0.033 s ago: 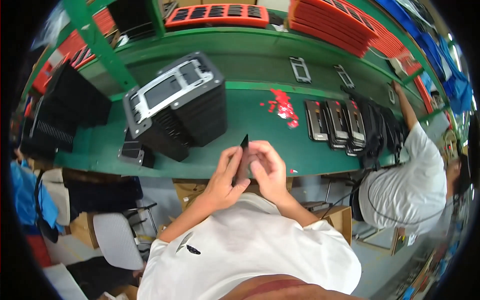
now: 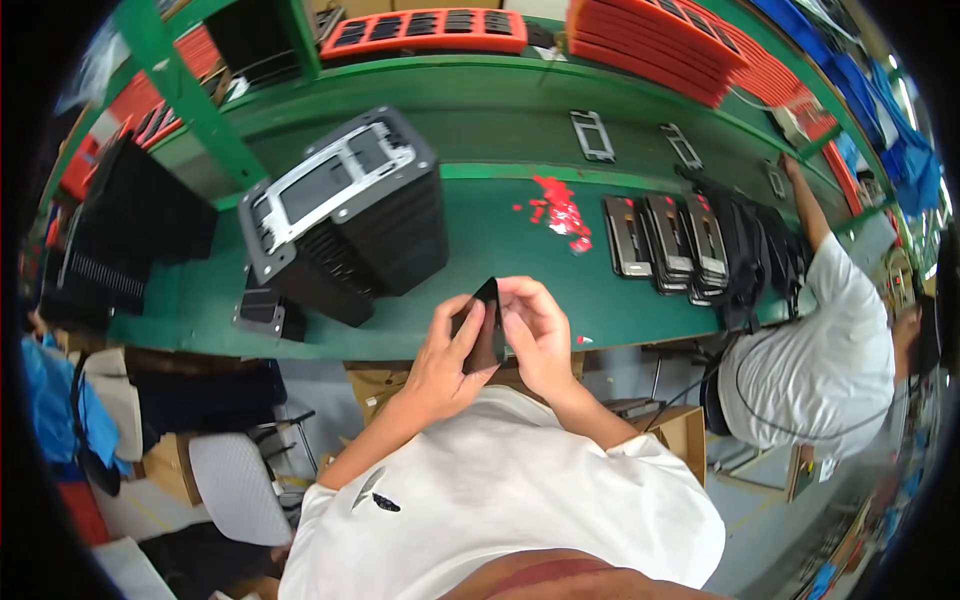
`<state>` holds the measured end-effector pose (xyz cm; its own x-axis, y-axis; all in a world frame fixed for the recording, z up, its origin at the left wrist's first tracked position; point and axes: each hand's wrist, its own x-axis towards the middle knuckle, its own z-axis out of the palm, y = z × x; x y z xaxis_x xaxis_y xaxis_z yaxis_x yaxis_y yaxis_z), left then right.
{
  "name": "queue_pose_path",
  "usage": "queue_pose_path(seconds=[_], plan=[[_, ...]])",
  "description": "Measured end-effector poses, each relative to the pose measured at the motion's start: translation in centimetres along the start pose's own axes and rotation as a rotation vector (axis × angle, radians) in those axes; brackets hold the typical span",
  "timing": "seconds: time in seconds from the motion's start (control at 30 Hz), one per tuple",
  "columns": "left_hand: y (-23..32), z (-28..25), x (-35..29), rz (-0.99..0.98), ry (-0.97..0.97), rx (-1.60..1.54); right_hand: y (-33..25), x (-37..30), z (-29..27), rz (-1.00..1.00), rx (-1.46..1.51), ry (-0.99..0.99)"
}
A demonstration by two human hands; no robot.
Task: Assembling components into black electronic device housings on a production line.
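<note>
Just beyond the bench's near edge, my left hand (image 2: 440, 362) and my right hand (image 2: 541, 338) hold a thin, dark, phone-sized panel (image 2: 487, 335) between them. It stands nearly upright, and its glossy face reflects the fingers. My left fingers and thumb clasp the panel's left side. At the opposite edge, my right fingertips and thumb pinch it. On the green bench (image 2: 500, 215) ahead lies a scatter of small red pieces (image 2: 562, 215). To the left stands a tall stack of black trays (image 2: 400, 235) with a pale metal frame (image 2: 335, 180) on top.
Stacks of phone-like units (image 2: 668, 240) lie right of the red pieces, beside black bags (image 2: 745, 255). Orange trays (image 2: 425, 32) fill the shelf above. Another black stack (image 2: 140, 215) stands far left. A person in a white shirt (image 2: 815, 350) reaches over the bench at right.
The panel has turned in my hands, so more of its glossy face shows. Both hands keep their hold on it. The bench view has shifted slightly left.
</note>
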<state>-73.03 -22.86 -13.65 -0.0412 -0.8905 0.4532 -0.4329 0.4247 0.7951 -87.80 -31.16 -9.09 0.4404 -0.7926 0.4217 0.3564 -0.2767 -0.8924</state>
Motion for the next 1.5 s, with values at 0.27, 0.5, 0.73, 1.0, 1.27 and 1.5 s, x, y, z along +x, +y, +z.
queue_pose_path(seconds=[0.27,0.5,0.73,1.0,1.27,1.5], plan=[[0.3,1.7,-0.5,0.074,0.072,0.202,1.5,-1.2,0.8,0.144,0.401,0.057],[-3.1,0.1,-2.7,-0.386,-0.092,-0.273,-0.4,0.8,-1.7,0.03,0.208,-0.292],[0.0,-1.4,-0.5,-0.385,0.086,-0.727,7.7,10.0,-13.8,0.051,-1.167,0.022],[0.8,-2.0,-0.5,-0.59,0.215,-0.896,2.5,6.7,-8.1,0.127,-0.459,-0.394],[3.9,-7.3,1.7,-0.284,0.057,-0.766,-3.0,8.6,-1.5,0.538,0.097,-1.215],[11.7,-16.3,6.4,0.036,0.413,0.087,-3.6,14.9,-0.2,-0.039,-0.026,-0.544]])
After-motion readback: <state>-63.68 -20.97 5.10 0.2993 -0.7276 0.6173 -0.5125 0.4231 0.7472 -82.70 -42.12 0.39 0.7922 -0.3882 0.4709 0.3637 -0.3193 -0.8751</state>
